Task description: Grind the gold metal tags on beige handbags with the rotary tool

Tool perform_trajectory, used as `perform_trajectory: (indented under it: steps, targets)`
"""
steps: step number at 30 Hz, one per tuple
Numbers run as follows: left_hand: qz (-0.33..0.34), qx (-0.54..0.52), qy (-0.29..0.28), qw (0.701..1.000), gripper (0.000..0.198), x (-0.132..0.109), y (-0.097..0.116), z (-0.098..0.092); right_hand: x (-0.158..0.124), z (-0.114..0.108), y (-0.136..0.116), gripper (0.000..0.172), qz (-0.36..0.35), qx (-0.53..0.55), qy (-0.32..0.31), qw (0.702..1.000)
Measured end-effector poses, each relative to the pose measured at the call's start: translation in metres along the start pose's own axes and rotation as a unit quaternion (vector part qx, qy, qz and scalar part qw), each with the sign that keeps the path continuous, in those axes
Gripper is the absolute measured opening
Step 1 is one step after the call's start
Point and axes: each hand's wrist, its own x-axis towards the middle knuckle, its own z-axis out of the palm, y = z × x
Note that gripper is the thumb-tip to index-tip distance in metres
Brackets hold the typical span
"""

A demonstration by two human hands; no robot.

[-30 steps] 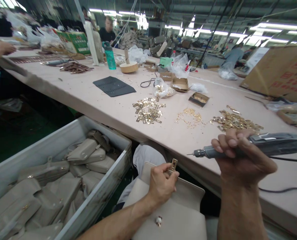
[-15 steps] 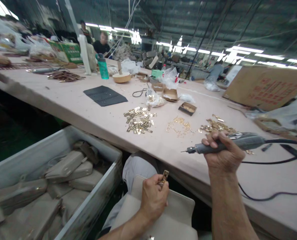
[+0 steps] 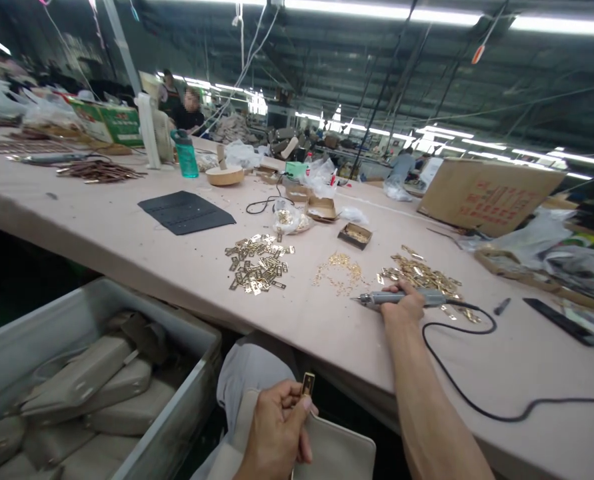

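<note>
Currently pinches a gold plate [image 3: 308,383] in the left hand [image 3: 277,423], bottom centre of the frame, at the edge of a beige flap [image 3: 339,448], with long axis nearly upright and free end up; looks part-way done, without visible fastening. Farther off, right of centre, clasps a driver [image 3: 433,297] in the right hand [image 3: 403,307], pointing left, almost level, near tiny gold pieces [image 3: 339,270] and loose plates [image 3: 259,263], seemingly unused.

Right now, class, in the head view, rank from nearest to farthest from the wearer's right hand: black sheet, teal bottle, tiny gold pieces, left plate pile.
1. Tiny gold pieces, just leftward.
2. Left plate pile, farther left.
3. Black sheet, beyond that pile.
4. Teal bottle, behind it.
</note>
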Motion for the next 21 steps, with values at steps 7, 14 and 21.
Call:
perform_trajectory:
  steps: [7, 14, 21]
  targets:
    - [-0.026, 0.005, -0.019, 0.999, 0.044, 0.004, 0.004, 0.004, 0.007, -0.002, 0.005, 0.026, -0.014, 0.002, 0.111, 0.994]
    - [-0.034, 0.004, -0.019, 0.999, 0.039, 0.001, 0.014, 0.0, 0.004, 0.003, 0.006, 0.024, -0.007, 0.006, 0.115, 0.993]
    - [-0.036, 0.0, -0.029, 0.999, 0.036, 0.0, 0.015, -0.001, 0.002, 0.005, 0.006, 0.02, 0.0, 0.012, 0.109, 0.994]
